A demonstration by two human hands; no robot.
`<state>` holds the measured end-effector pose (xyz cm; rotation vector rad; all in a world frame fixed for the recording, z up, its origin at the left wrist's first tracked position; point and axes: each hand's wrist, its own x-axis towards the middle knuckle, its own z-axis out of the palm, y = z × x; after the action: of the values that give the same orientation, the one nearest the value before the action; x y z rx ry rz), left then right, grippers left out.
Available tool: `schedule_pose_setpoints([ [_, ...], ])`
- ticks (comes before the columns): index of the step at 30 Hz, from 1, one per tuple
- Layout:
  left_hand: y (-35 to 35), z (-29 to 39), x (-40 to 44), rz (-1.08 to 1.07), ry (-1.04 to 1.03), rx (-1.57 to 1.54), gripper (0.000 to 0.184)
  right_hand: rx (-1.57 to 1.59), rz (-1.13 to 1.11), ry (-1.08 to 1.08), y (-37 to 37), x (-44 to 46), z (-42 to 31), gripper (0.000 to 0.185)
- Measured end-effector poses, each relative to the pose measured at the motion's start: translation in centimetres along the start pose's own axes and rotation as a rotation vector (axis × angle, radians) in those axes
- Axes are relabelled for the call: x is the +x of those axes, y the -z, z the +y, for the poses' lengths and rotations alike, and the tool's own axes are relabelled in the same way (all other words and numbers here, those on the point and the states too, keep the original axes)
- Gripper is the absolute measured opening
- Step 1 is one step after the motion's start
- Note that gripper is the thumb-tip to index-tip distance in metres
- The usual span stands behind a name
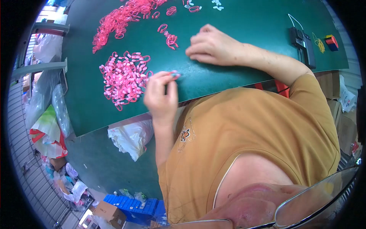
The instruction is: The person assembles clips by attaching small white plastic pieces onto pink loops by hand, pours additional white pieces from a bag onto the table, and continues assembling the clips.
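My left hand (162, 93) is closed in a pinch at the near side of the green table. Between thumb and forefinger it holds a small pink cord loop (174, 74) with a pale piece at its end. Just left of that hand lies a pile of pink loops with pale pink tips (126, 78). My right hand (211, 46) rests over the table, fingers curled in; what they hold, if anything, is hidden. A few loose pink loops (169, 39) lie left of the right hand.
A larger heap of pink loops (118, 23) spreads along the far left. Small white pieces (217, 5) lie at the far edge. Toward the right are a black device (303, 44), a yellow cord (319, 44) and a coloured block (331, 42). A white bag (131, 137) hangs below the near edge.
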<state>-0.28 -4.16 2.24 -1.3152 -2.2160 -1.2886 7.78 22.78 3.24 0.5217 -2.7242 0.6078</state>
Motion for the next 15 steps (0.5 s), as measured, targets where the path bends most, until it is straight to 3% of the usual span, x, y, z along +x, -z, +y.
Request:
schedule_pose_setpoints([
  [6, 5.0, -4.3, 2.2, 0.102, 0.076, 0.416, 0.023, -0.216, 0.016, -0.064, -1.6, 3.9, 2.0, 0.025],
  [8, 5.4, -4.0, 3.1, 0.121, -0.020, 0.628, 0.030, -0.313, -0.024, -0.061, -2.5, 4.3, 2.5, 0.029],
  [15, 1.5, -2.6, 2.3, 0.067, -0.003, 0.249, 0.023, -0.242, 0.010, -0.092, -2.7, 3.6, 3.6, 0.031],
])
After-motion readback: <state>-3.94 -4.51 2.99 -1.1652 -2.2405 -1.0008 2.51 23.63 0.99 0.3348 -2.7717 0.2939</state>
